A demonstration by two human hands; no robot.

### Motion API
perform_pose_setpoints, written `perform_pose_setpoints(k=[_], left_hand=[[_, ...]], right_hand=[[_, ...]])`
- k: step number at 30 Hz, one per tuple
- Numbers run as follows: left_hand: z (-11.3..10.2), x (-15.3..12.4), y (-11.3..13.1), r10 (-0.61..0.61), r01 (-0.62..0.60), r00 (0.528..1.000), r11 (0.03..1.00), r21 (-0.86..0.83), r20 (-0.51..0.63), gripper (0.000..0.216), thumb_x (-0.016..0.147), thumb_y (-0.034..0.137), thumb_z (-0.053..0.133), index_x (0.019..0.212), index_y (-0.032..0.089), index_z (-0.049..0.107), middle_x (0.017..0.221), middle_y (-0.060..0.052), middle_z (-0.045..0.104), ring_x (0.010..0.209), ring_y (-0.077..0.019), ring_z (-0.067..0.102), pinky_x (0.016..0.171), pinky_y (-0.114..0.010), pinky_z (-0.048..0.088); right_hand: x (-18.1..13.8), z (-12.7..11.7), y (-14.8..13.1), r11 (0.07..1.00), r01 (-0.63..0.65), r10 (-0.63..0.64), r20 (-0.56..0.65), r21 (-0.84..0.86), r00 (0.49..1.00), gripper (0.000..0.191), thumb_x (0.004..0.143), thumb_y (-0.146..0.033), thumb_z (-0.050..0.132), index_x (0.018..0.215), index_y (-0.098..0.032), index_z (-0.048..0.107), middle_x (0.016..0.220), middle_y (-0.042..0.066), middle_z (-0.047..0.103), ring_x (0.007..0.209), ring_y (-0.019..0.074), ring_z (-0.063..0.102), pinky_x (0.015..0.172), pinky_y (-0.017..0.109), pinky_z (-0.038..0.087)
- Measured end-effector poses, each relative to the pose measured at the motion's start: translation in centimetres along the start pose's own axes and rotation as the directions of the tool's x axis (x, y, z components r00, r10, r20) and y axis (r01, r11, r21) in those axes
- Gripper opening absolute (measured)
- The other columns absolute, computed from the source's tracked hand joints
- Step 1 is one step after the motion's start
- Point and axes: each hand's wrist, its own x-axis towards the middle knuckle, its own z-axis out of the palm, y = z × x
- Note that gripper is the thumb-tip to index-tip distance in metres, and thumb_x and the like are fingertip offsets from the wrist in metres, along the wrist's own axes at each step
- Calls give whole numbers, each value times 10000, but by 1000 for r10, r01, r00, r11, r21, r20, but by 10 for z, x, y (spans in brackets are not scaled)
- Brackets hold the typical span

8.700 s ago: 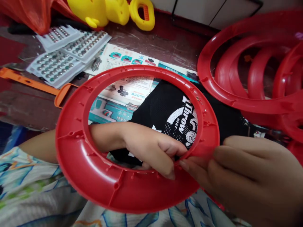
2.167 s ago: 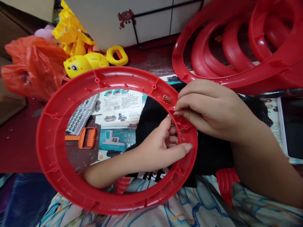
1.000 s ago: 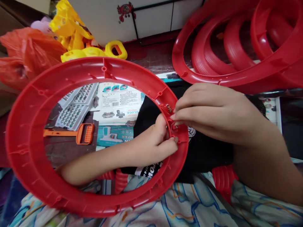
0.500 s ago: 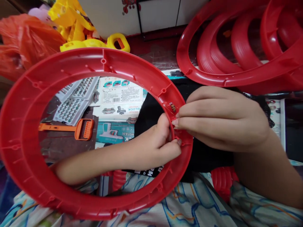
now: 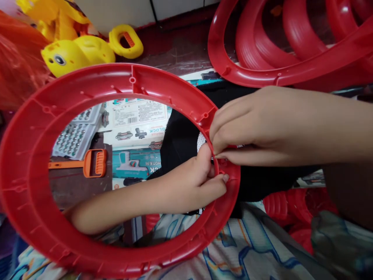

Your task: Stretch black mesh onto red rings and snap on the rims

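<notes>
A large red plastic ring [image 5: 32, 163], with a ribbed, channelled side facing me, leans over my lap. My left hand [image 5: 204, 175] reaches through its opening and grips the right part of the rim, thumb lying in the channel. Against the same part of the rim, just above the left thumb, my right hand [image 5: 247, 128] presses thumb and fingers together. What those fingertips pinch is hidden by the hand. Behind both hands lies black cloth [image 5: 180, 136].
More red rings [image 5: 244, 76] stand at the back right. A yellow toy [image 5: 78, 54] and an orange plastic bag [image 5: 17, 62] are at the back left. Through the ring show a tray of small silver balls [image 5: 71, 140], an orange-handled tool [image 5: 94, 163] and printed boxes [image 5: 131, 163].
My right hand has turned and shifted slightly left, its fingers now covering the small shiny piece seen earlier in the channel. My left hand keeps its grip; the view has moved slightly.
</notes>
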Motion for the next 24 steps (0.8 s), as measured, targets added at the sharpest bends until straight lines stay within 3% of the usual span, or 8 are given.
perform_pose_setpoints(k=[3, 5, 10, 16, 20, 24], left_hand=[[2, -1, -2, -99, 100, 995, 994, -32, 31, 265, 936, 288, 496, 1148, 188, 372, 754, 45, 481, 660, -130, 484, 639, -271, 460], [4, -1, -2, -136, 137, 990, 984, -112, 21, 261, 938, 311, 514, 1127, 204, 370, 805, 37, 500, 639, -111, 458, 619, -261, 453], [10, 4, 1, -169, 100, 978, 893, -438, -122, 144, 899, 325, 552, 947, 201, 497, 706, 48, 476, 624, -102, 487, 595, -226, 458], [13, 10, -2, -190, 63, 956, 877, -477, -224, 138, 878, 326, 620, 842, 201, 574, 565, 67, 461, 548, -102, 502, 574, -218, 491], [15, 10, -4, -166, -8, 936, 872, -489, -312, 128, 882, 296, 617, 822, 197, 560, 572, 59, 458, 606, -107, 527, 585, -194, 466], [14, 11, -3, -139, -61, 930, 856, -514, -342, 84, 868, 239, 622, 822, 189, 573, 612, 54, 499, 596, -88, 490, 572, -180, 417]], right_hand=[[8, 3, 6, 983, -112, 90, 154, 145, 984, 273, 937, -374, 636, 739, -199, 702, 772, -119, 711, 671, -4, 610, 602, 139, 452], [12, 4, 9, 963, -187, 149, 193, 193, 970, 295, 891, -419, 665, 714, -185, 689, 732, -153, 704, 656, -25, 603, 605, 125, 425], [15, 5, 11, 972, -215, 202, 125, 95, 971, 247, 807, -430, 743, 678, -221, 717, 621, -152, 661, 515, -40, 519, 460, 129, 323], [6, 2, 14, 985, -170, 169, 70, 10, 983, 175, 685, -337, 858, 629, -280, 702, 534, -114, 577, 438, 10, 438, 366, 213, 241], [3, 6, 5, 980, -162, 163, 7, -119, 987, 291, 878, -378, 679, 619, -247, 657, 551, -69, 572, 463, 39, 449, 402, 257, 258], [-2, 15, -15, 934, -254, 236, -101, -252, 966, 320, 980, -299, 540, 688, -225, 646, 678, -8, 649, 590, 121, 553, 505, 324, 385]])
